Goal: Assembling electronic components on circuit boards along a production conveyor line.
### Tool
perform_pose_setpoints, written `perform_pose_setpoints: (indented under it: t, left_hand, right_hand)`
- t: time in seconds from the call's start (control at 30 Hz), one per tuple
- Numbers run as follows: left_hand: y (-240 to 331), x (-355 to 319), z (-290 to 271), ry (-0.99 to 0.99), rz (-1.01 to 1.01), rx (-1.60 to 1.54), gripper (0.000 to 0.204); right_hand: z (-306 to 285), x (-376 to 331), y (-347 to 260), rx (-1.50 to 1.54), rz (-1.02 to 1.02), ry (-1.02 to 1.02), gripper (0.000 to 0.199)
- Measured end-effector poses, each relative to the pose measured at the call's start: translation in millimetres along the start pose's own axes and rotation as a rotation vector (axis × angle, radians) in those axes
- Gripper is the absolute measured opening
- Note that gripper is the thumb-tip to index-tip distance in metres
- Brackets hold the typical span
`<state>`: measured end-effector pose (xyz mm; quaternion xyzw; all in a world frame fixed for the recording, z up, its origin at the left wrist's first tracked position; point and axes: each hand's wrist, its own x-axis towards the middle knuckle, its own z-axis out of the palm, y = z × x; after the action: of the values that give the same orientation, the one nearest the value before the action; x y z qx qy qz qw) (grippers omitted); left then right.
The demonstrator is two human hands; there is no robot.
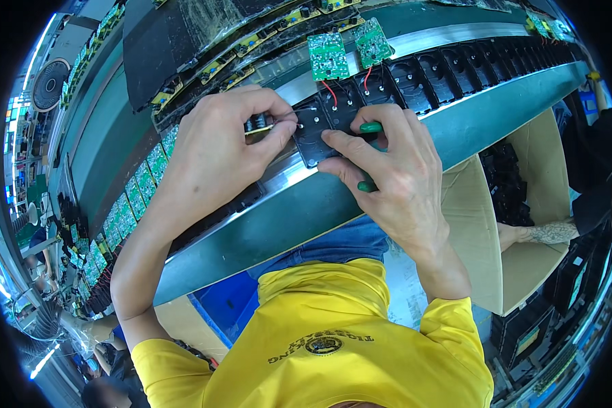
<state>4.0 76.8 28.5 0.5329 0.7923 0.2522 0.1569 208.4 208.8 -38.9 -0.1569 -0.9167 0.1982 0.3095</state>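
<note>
My left hand [228,139] pinches a small circuit board with dark parts and a yellow edge [258,124] against the left side of a black plastic casing [315,136] lying on the conveyor's edge. My right hand [387,170] presses a fingertip on that casing and holds a green-handled tool [370,127] whose lower end sticks out under the palm. Just behind the casing stand two green circuit boards [328,56] with red wires running down into the black casings.
A row of black casings [455,68] runs along the belt's metal rail [455,34] to the right. More green boards [126,211] lie at the left. A cardboard box [523,204] with black parts stands at the right, beside another person's tattooed forearm [544,233].
</note>
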Motion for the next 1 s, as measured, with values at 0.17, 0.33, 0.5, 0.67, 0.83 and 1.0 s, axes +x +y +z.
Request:
perform_pose_setpoints:
  t: [0.17, 0.33, 0.5, 0.67, 0.83, 1.0]
  left_hand:
    - [0.6, 4.3, 1.5, -0.02, -0.088, -0.03, 0.015]
    - [3.1, 4.5, 2.9, -0.056, -0.099, -0.074, 0.015]
    - [9.0, -7.4, -3.6, 0.035, -0.068, -0.178, 0.014]
    - [23.9, -25.2, -11.8, 0.056, -0.196, -0.562, 0.012]
    - [36.6, -37.7, -15.6, -0.041, -0.217, -0.838, 0.01]
    - [50.8, -52.1, -21.3, -0.112, -0.21, -0.93, 0.009]
  right_hand:
    - [1.4, -1.1, 1.4, 0.002, 0.003, 0.004, 0.032]
    - [1.2, -0.8, 2.0, 0.003, 0.007, 0.0, 0.033]
    - [-8.6, 1.8, -6.0, 0.053, 0.019, 0.038, 0.033]
    - [-26.4, 8.8, -19.3, 0.295, 0.1, 0.132, 0.031]
    - [-35.1, 11.5, -26.0, 0.591, 0.126, 0.087, 0.028]
    - [-47.2, 11.1, -30.2, 0.721, 0.035, 0.143, 0.025]
